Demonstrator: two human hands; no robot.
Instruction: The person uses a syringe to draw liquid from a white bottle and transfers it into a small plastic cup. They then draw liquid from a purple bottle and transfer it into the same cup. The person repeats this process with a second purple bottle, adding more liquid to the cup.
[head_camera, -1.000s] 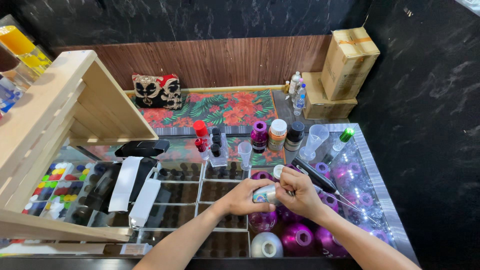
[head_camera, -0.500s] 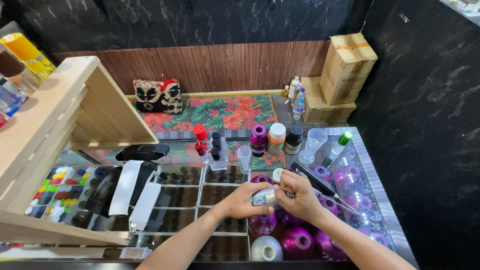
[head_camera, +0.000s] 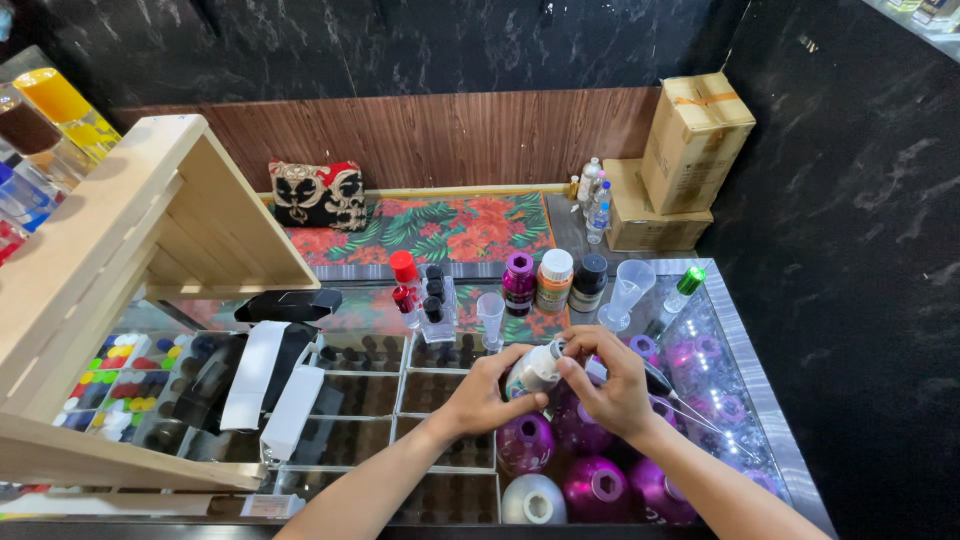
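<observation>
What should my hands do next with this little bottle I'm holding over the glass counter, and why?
Probably keep twisting the top. The left hand grips the small bottle by its body, tilted, while the right hand pinches its upper end. Whether the cap is loose cannot be seen, so turn gently above the counter.

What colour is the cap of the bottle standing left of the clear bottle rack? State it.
Red cap, seen in the head view.
</observation>
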